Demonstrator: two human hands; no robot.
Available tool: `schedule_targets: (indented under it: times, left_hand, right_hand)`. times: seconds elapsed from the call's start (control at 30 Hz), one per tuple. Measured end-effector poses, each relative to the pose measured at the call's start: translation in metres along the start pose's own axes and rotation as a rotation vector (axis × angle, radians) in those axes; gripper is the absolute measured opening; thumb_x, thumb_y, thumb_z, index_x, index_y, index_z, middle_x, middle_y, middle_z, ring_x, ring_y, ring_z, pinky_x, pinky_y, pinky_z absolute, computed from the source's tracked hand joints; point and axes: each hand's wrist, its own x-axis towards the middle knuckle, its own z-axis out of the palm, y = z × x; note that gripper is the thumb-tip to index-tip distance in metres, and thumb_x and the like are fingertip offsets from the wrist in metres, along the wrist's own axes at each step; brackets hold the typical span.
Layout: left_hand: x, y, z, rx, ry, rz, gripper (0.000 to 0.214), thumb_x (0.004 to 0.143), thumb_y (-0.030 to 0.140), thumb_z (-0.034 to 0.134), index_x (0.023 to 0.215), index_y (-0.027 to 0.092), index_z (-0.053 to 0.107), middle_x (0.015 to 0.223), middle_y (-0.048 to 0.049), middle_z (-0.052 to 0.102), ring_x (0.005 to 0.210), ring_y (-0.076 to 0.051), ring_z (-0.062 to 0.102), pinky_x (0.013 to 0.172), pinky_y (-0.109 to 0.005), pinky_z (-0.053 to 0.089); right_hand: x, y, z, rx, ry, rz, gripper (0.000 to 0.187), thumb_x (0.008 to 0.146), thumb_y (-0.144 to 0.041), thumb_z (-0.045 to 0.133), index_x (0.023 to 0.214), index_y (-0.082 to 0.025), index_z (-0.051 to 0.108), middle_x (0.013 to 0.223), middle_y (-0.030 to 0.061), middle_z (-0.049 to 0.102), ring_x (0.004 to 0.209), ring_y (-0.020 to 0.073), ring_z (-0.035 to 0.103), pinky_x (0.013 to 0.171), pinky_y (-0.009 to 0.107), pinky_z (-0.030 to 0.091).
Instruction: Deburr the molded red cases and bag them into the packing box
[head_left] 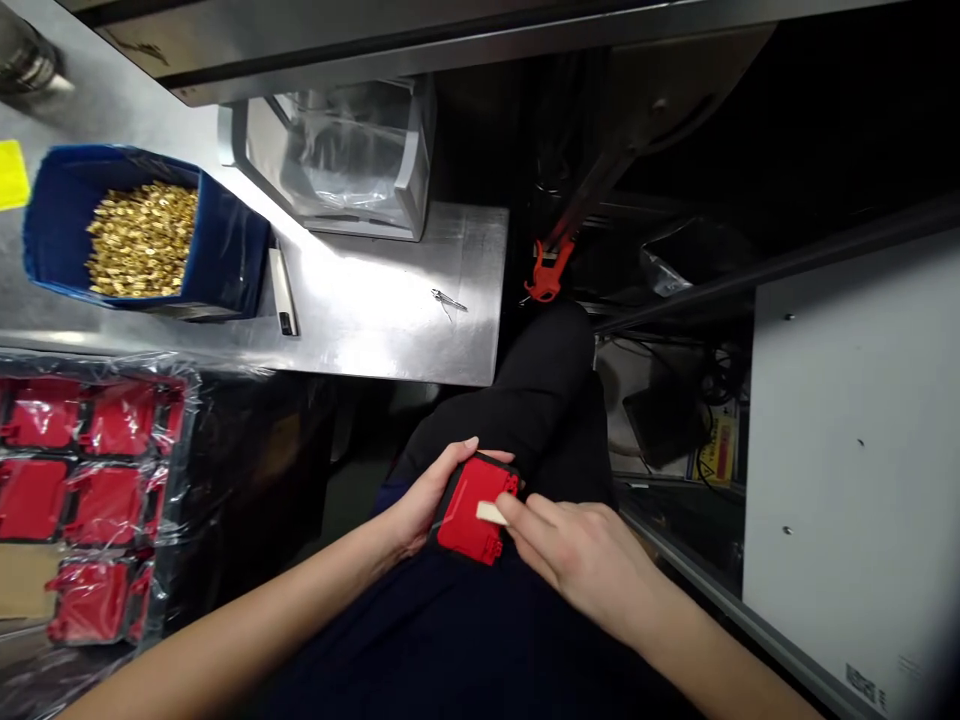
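Note:
Over my lap, my left hand grips a small red and black plastic case along its left side, thumb near the top edge. My right hand is closed at the case's right side. A short cream-coloured flat piece sticks out from its fingers across the red face; whether it touches the case I cannot tell. The fingertips under the right hand are partly hidden.
A metal bench carries a blue bin of small brass parts, a cream-handled tool, a small metal pin and a clear-fronted drawer bin. Plastic-wrapped red cases lie left. An orange-handled tool hangs ahead.

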Motion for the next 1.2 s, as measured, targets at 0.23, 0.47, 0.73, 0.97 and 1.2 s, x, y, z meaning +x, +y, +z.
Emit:
schedule_targets:
  times: [0.23,0.47,0.73,0.97,1.2]
  left_hand:
    - [0.003,0.001,-0.001,-0.016,-0.025,0.022,0.059,0.095,0.058,0.054,0.127,0.011,0.07,0.111,-0.0179,0.079,0.091,-0.027,0.076,0.083,-0.035,0.059]
    - [0.004,0.003,-0.001,-0.022,-0.016,0.032,0.057,0.095,0.058,0.055,0.122,0.01,0.072,0.107,-0.017,0.08,0.089,-0.026,0.076,0.08,-0.033,0.058]
    - [0.004,0.005,-0.001,-0.023,-0.012,0.014,0.057,0.096,0.058,0.053,0.121,0.01,0.072,0.104,-0.0165,0.081,0.085,-0.025,0.076,0.076,-0.032,0.06]
    - [0.006,0.005,-0.002,-0.027,-0.02,0.006,0.058,0.094,0.06,0.056,0.121,0.011,0.071,0.106,-0.017,0.08,0.087,-0.027,0.077,0.075,-0.033,0.06]
    - [0.006,0.005,0.001,-0.009,-0.005,0.013,0.059,0.095,0.06,0.055,0.12,0.011,0.072,0.106,-0.017,0.08,0.089,-0.027,0.077,0.078,-0.033,0.06]
  right_hand:
    - [0.002,-0.004,-0.001,-0.002,-0.025,0.0,0.033,0.107,-0.026,0.043,0.139,-0.025,0.048,0.085,-0.003,0.068,0.063,0.0156,0.067,0.053,0.034,0.031]
    - [0.011,-0.002,-0.011,0.048,-0.06,0.078,0.031,0.106,-0.028,0.045,0.137,-0.026,0.052,0.084,-0.0023,0.07,0.064,0.0155,0.068,0.052,0.033,0.027]
    - [0.021,-0.006,-0.021,0.13,-0.121,0.087,0.025,0.105,-0.028,0.048,0.129,-0.029,0.055,0.09,-0.0023,0.074,0.07,0.0162,0.072,0.054,0.032,0.028]
    - [0.023,0.0,-0.029,0.185,-0.129,0.094,0.017,0.105,-0.028,0.048,0.118,-0.03,0.059,0.086,-0.0041,0.074,0.068,0.0147,0.071,0.054,0.03,0.028]
    - [0.023,0.001,-0.032,0.256,-0.175,0.121,0.017,0.106,-0.027,0.047,0.118,-0.032,0.058,0.092,-0.0046,0.076,0.076,0.0169,0.074,0.057,0.03,0.029]
